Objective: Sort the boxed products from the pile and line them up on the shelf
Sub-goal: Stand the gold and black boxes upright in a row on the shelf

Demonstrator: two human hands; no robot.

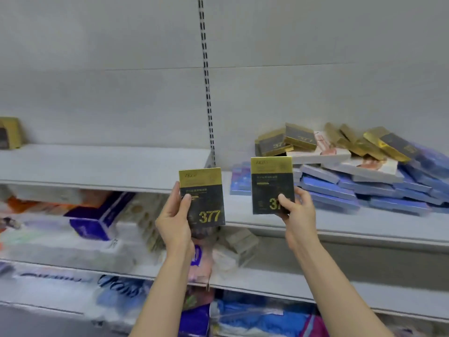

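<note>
in front of the grey shelf (97, 164), in the head view, two hands are raised, well apart, and each one holds a boxed product. the left hand (175, 220) grips the left box (202, 198) by its lower left edge, thumb on the front face, the other fingers hidden behind. the right hand (297, 215) grips the right box (272, 184) at its lower right corner, and its thumb covers part of the number. both boxes are black with a gold band on top and they stand upright: the long axis is vertical, the front faces turn toward the camera, the gold band points up. i think they are held this way so the labels can be read and compared, and so they can go on the shelf already standing.

the pile (352, 171) lies on the right part of the shelf, far right from the hands. gold-black boxes rest tilted on top of it, white flat boxes under them, many blue boxes at the bottom, pointing in mixed directions. one gold box (9, 132) stands on the far left of the shelf, and the wide stretch between it and the pile looks to me like the place for the line. lower shelves carry blurred packages.
</note>
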